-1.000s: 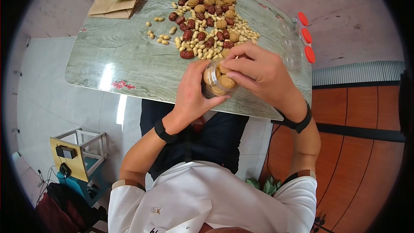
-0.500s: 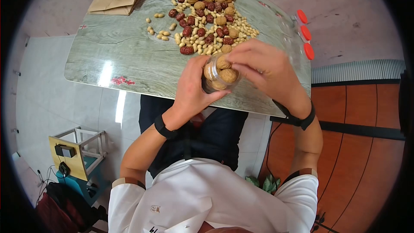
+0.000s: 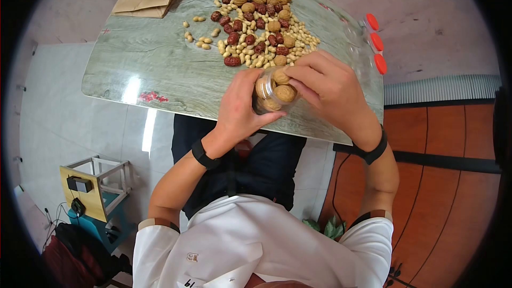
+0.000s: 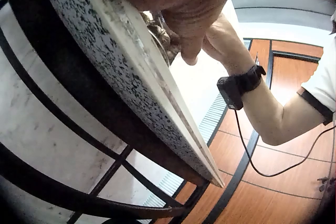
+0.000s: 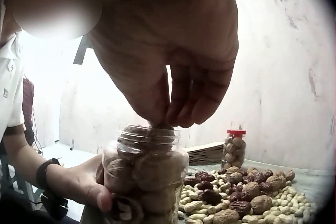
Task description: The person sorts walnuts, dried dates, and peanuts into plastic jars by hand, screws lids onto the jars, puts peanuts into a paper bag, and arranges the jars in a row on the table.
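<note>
"Where's the jar (image 5: 157, 182)?"
"By the surface's (image 3: 186, 88) edge at 6 o'clock, the left hand (image 3: 234, 108) curled round it from 8."
"And the right hand (image 3: 333, 88)?"
"In from 3 o'clock, pinching a walnut (image 3: 280, 77) at the mouth."
"Risks?"
"It looks crammed, so pushing could wedge that walnut or pop another out. A slack left grip might let it tip."

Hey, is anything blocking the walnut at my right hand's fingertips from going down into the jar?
No lid is on the jar, but other walnuts crowd its mouth, beside the walnut at your right hand.
</note>
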A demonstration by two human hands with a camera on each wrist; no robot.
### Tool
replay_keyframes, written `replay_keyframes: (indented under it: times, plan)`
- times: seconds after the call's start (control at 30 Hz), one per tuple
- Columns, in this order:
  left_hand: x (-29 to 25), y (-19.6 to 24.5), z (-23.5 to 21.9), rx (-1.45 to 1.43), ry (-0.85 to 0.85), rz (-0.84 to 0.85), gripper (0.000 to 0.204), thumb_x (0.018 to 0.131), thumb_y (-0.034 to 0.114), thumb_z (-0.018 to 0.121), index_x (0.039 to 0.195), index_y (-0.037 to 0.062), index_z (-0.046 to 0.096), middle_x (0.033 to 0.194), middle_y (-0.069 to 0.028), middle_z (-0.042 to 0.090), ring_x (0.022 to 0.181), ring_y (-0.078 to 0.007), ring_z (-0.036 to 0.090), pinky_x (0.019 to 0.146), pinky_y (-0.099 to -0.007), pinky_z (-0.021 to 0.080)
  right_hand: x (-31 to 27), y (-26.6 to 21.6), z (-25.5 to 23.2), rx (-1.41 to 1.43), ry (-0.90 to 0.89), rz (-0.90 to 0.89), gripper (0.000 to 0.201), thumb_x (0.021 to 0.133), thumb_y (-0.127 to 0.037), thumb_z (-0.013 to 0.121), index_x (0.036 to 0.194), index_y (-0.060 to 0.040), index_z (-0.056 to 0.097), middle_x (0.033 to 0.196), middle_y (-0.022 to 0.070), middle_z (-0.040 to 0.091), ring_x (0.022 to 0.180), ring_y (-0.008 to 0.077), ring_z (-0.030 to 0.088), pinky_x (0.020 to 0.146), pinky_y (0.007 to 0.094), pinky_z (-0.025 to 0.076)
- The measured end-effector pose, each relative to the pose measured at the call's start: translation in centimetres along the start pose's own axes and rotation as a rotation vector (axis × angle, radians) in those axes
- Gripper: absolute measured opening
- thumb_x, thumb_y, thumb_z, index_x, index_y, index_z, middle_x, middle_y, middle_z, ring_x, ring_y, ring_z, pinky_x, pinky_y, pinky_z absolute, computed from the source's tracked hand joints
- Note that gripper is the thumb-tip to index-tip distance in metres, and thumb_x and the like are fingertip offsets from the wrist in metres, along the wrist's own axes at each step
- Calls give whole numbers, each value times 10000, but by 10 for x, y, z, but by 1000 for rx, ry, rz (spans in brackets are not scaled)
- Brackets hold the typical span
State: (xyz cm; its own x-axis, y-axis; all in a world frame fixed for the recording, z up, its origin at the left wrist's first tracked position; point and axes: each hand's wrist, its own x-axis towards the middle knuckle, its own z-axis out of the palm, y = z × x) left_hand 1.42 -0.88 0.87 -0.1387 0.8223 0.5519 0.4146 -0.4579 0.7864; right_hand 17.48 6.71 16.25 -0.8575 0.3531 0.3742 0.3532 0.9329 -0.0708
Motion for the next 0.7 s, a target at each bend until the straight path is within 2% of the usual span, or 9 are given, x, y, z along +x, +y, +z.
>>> replay_keyframes:
  times: [0.2,0.27,0.4,0.47,0.5,0.57,0.6,0.67,0.7]
  plan:
    - [-2,-1,2,-31,-15,-26,927,604,299,996,1343,14,516,1269,-208,602,1145,-418,607,963,-469,524,2,-8,6,13,46,-56,182,757,-79,712,938,-68,701,927,62,662,863,271,685,718,372,573]
    - [-2,-1,2,-31,-8,-43,929,602,298,997,1344,14,516,1268,-208,602,1147,-418,606,965,-469,523,1,-7,4,32,-46,-20,196,803,-75,716,999,-60,716,1005,75,694,896,286,699,738,380,578]
    - [0,0,1,8,10,0,932,600,291,995,1347,16,511,1258,-203,604,1146,-415,608,964,-467,522,-7,3,-5,178,-3,108,219,856,-84,726,1072,-48,725,1147,86,711,948,294,715,759,372,586]
    - [-1,1,0,16,15,5,927,602,288,993,1346,17,512,1252,-201,606,1142,-415,609,963,-466,522,-13,7,-10,163,55,167,309,941,-209,717,1197,-36,712,1308,126,677,1138,331,685,908,396,572]
    - [0,1,-1,1,10,0,922,601,285,993,1341,17,514,1247,-201,608,1140,-416,610,961,-466,523,-10,8,-9,163,54,164,309,941,-209,717,1197,-36,712,1308,126,677,1138,331,685,908,396,572]
    - [0,0,1,-17,-1,-2,917,599,283,994,1336,17,517,1242,-201,611,1138,-417,611,959,-466,524,-4,10,-5,79,33,18,622,955,-441,690,1375,9,607,1448,196,585,1362,387,548,1105,457,463]
    - [0,0,1,-31,7,-6,887,614,265,982,1329,15,521,1236,-200,613,1132,-417,613,951,-465,526,-1,9,0,77,34,24,622,955,-441,690,1375,9,607,1448,196,585,1362,387,548,1105,457,463]
    - [-1,0,4,-47,6,-6,857,628,247,971,1321,13,525,1229,-199,615,1127,-416,614,944,-465,527,6,4,14,85,-49,51,1048,881,-700,655,1556,52,378,1598,256,411,1523,412,343,1221,522,303]
    - [-1,0,4,-34,10,-20,817,652,234,948,1317,10,528,1227,-198,614,1120,-415,615,933,-465,528,7,1,24,86,-46,54,1048,881,-700,655,1556,52,378,1598,256,411,1523,412,343,1221,522,303]
